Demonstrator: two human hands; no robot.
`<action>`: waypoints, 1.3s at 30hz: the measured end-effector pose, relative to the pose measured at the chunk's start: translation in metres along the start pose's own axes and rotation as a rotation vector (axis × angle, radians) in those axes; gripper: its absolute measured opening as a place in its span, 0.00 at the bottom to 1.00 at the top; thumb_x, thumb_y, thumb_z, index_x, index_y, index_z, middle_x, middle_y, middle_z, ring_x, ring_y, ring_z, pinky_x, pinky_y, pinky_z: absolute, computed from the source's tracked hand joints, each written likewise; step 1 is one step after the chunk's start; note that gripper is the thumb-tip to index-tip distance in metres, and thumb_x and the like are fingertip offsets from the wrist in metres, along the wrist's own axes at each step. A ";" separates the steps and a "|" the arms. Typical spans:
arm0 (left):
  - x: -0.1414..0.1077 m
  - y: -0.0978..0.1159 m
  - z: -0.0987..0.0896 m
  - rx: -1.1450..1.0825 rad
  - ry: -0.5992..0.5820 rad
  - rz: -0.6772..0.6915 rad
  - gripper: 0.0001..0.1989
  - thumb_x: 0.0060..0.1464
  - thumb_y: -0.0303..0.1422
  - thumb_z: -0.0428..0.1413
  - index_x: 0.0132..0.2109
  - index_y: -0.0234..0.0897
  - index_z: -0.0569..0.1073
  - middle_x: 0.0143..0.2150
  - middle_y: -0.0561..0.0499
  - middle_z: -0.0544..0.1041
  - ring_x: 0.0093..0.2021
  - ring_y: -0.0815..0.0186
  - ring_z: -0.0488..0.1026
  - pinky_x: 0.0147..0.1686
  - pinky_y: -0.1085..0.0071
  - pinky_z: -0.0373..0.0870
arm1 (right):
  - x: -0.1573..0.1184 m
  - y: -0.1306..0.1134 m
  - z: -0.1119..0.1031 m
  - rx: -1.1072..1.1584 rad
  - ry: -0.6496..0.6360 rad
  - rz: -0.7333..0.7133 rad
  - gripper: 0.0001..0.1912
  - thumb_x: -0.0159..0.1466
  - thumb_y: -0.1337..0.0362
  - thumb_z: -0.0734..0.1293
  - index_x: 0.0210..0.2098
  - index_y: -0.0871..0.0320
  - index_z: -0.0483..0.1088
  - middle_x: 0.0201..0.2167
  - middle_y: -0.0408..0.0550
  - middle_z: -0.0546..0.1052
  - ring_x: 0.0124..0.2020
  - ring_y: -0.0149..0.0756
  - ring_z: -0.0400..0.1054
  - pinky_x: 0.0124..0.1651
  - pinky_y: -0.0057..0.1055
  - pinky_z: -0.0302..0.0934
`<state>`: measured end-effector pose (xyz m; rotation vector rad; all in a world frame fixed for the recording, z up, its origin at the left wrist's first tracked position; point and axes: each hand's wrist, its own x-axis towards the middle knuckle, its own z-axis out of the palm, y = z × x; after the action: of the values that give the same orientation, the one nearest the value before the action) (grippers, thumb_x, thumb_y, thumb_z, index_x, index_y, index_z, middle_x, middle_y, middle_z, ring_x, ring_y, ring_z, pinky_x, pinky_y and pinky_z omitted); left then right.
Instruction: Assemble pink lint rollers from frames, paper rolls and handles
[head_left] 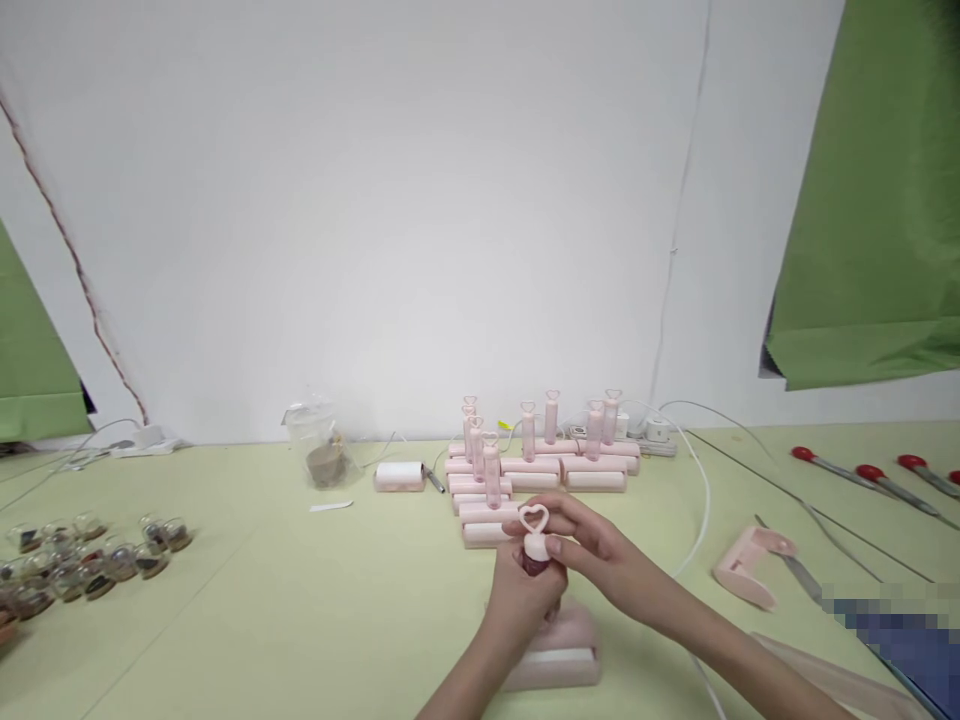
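Eight heart-topped pink tubes (pixel 491 478) stand among pink-and-white units (pixel 596 480) on the counter (pixel 262 600), with four red-ended tools (pixel 892 488), one white roll (pixel 400 470) and one curved pink piece (pixel 739 570). A ninth tube (pixel 535 547) sits upright inside the left grip (pixel 526 588), clenched round its body, heart loop above the fist. The right grip (pixel 589 530) puts its thumb against the cap; whether it clasps, I cannot tell.

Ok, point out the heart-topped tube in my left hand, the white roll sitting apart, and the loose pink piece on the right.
Heart-topped tube (pixel 536 547), head view: on its pale pink cap.
White roll (pixel 400 471), head view: on its white side.
Loose pink piece (pixel 741 570), head view: on its broad part.
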<state>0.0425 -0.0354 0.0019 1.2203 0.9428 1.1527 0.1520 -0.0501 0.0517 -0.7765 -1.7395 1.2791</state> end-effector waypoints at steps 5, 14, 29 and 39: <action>-0.002 0.000 0.001 -0.043 0.027 -0.001 0.11 0.37 0.31 0.54 0.17 0.38 0.57 0.06 0.63 0.53 0.08 0.78 0.49 0.09 0.79 0.46 | -0.001 -0.004 0.001 -0.052 0.004 0.014 0.10 0.60 0.57 0.60 0.38 0.54 0.60 0.46 0.52 0.70 0.52 0.42 0.59 0.51 0.41 0.54; -0.006 0.007 0.000 -0.095 -0.054 0.040 0.10 0.34 0.27 0.52 0.17 0.39 0.55 0.08 0.64 0.51 0.10 0.79 0.48 0.11 0.79 0.44 | -0.005 -0.009 0.000 -0.245 0.011 0.011 0.05 0.59 0.60 0.61 0.33 0.54 0.61 0.39 0.47 0.72 0.49 0.41 0.62 0.47 0.36 0.58; -0.004 0.004 -0.017 -0.114 -0.335 0.234 0.19 0.29 0.35 0.63 0.21 0.37 0.58 0.15 0.62 0.53 0.17 0.78 0.50 0.16 0.78 0.44 | 0.000 -0.012 0.009 -0.469 0.142 -0.085 0.06 0.56 0.61 0.62 0.32 0.55 0.67 0.38 0.46 0.73 0.43 0.39 0.65 0.45 0.33 0.59; -0.009 0.000 0.010 -0.291 0.048 0.105 0.30 0.35 0.61 0.48 0.14 0.37 0.55 0.06 0.62 0.48 0.07 0.79 0.43 0.08 0.78 0.36 | 0.004 0.004 0.013 -0.294 0.150 -0.114 0.14 0.60 0.54 0.59 0.28 0.58 0.66 0.24 0.44 0.70 0.27 0.33 0.67 0.31 0.28 0.63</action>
<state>0.0503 -0.0463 0.0028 1.0194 0.7224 1.3554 0.1388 -0.0514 0.0470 -0.9006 -1.8422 0.8775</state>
